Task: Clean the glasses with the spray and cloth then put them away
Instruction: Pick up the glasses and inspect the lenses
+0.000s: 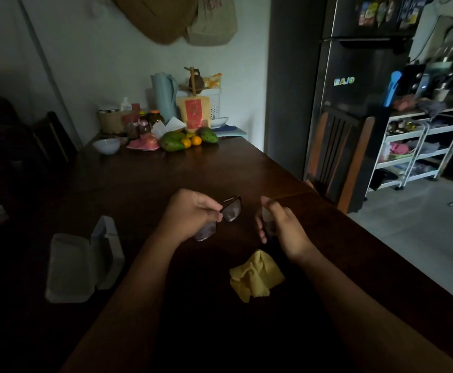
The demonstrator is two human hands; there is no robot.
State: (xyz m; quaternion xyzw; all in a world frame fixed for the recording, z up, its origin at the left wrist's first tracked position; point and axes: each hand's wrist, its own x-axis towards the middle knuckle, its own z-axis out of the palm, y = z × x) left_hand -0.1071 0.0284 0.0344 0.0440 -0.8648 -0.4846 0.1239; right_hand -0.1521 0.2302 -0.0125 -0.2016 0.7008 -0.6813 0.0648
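Cloth (256,275) (yellow) between hands, glasses (229,211) left-held

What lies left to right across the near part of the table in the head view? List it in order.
Open white case → left hand holding the glasses → right hand wrapped around a small spray bottle. The yellow cloth lies nearer, below the gap between the hands, so it is left out.

On the table (139,179) lie one yellow cloth (256,275), one open white case (83,262), one white bowl (106,145) far left, two oranges (191,141) and two green mangoes (172,141).
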